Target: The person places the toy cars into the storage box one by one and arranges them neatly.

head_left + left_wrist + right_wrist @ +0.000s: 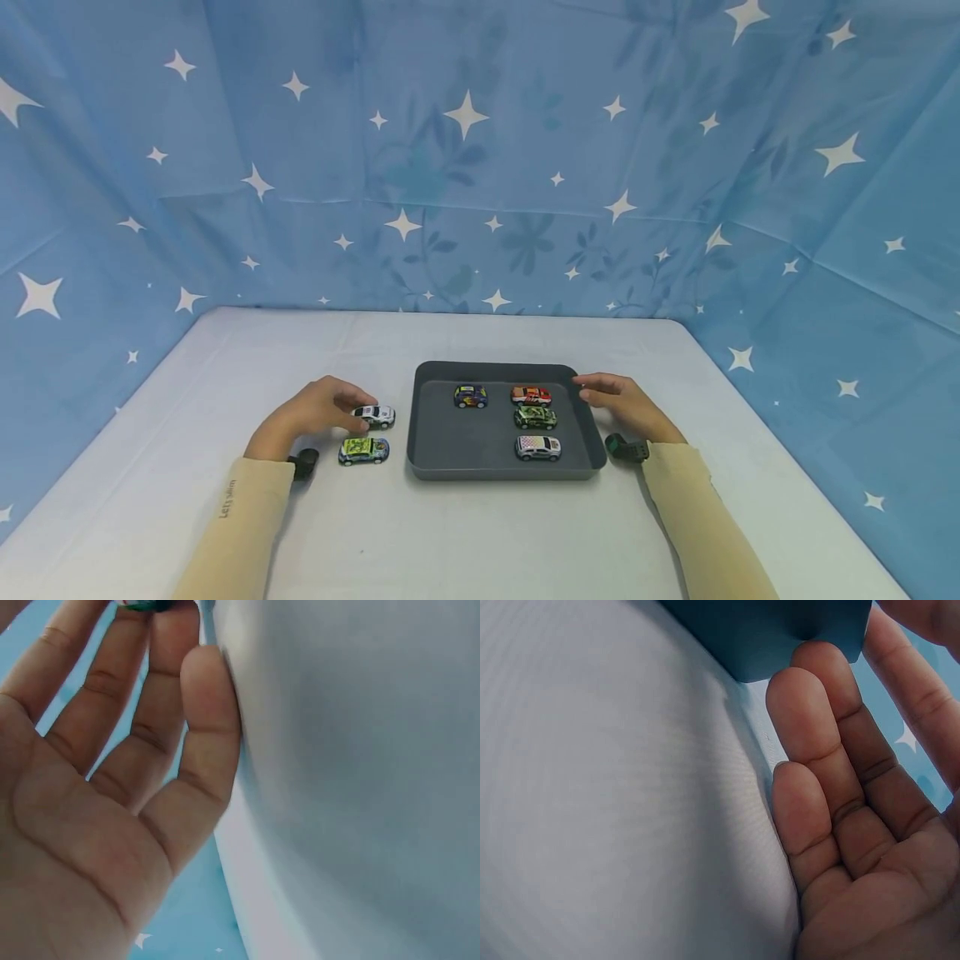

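Observation:
My left hand pinches a white toy car on the table, left of the grey tray. In the left wrist view only a sliver of the toy car shows at the fingertips. Just in front of it sits a yellow-green and blue toy car. At the tray's right rim my right hand rests with relaxed fingers. The right wrist view shows its fingertips against or very near the tray's outer wall; I cannot tell whether they press.
Inside the tray are a dark blue and yellow toy car, a red-orange one, a green camouflage one and a white-pink patterned one. A white cloth covers the table. Behind hangs a blue star-patterned curtain.

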Demonstrator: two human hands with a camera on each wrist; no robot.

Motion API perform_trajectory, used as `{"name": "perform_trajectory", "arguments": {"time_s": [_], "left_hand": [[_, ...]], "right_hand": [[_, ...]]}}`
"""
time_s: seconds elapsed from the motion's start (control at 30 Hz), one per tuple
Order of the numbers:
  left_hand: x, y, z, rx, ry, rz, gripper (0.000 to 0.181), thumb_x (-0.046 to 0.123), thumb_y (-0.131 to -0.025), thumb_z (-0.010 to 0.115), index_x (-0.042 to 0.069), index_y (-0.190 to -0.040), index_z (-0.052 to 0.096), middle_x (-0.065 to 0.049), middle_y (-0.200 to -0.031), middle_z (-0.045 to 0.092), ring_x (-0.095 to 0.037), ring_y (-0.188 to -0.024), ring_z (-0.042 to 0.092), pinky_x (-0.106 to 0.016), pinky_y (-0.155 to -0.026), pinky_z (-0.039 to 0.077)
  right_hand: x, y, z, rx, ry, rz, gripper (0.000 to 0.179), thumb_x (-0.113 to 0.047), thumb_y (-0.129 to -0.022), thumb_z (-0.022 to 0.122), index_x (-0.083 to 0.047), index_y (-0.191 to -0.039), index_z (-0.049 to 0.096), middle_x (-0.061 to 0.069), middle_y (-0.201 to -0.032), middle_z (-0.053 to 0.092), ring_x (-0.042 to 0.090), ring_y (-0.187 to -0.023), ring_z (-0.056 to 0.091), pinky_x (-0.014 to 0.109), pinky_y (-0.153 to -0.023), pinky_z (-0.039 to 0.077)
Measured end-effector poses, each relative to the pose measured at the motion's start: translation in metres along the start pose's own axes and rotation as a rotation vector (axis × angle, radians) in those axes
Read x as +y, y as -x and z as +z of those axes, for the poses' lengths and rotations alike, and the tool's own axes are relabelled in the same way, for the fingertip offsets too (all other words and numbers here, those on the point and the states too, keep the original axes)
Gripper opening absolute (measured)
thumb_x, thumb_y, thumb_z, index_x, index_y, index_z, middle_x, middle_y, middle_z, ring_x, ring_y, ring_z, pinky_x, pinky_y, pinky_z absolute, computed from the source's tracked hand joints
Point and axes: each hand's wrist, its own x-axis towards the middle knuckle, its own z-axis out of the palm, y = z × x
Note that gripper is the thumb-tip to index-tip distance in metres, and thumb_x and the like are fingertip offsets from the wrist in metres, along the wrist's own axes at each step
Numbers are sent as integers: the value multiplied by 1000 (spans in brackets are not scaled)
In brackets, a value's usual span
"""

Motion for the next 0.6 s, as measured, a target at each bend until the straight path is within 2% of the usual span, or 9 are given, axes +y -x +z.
{"name": "perform_trajectory", "arguments": {"time_s": [0.2,0.6], "left_hand": [[-1,2,-2,30,35,47,38,9,-89,89,-1,-124,79,-18,-126,76,-44,-123,67,-62,-107,51],[-1,3,-2,91,42,80,40,21,-91,90,4,-126,81,-14,-125,78,-44,-124,65,-65,-105,51]], "right_hand": [[1,0,0,1,10,-5,50,-23,-107,69,6,-147,61,29,-155,55,51,-147,47,70,-123,30],[-1,0,0,1,8,-5,49,-22,-107,69,5,-147,62,29,-154,56,50,-148,45,71,-123,29]]}}
